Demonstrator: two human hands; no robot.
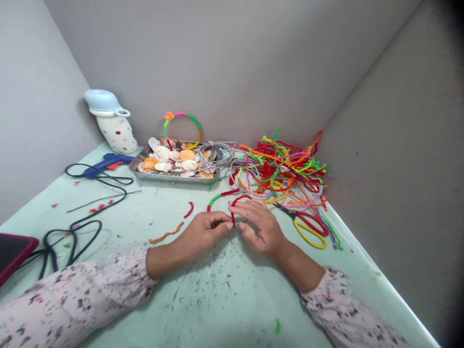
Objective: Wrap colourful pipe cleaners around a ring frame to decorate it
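Note:
My left hand (203, 232) and my right hand (259, 227) meet at the middle of the pale green table (224, 295). Both pinch a curved hoop wrapped in green and red fuzzy wire (222, 195). My left fingers close on its lower end, where a bit of green shows. My right fingers grip a loose red wire end (237, 200) that loops up over the hoop. Each wrist rests on the table.
A tangled heap of coloured fuzzy wires (286, 166) lies at the back right, with yellow-handled scissors (308, 229) in front. A metal tray of shells (174, 164), a finished hoop (183, 126), a blue glue gun (108, 163), black cord (83, 222) and a bottle (112, 123) stand left.

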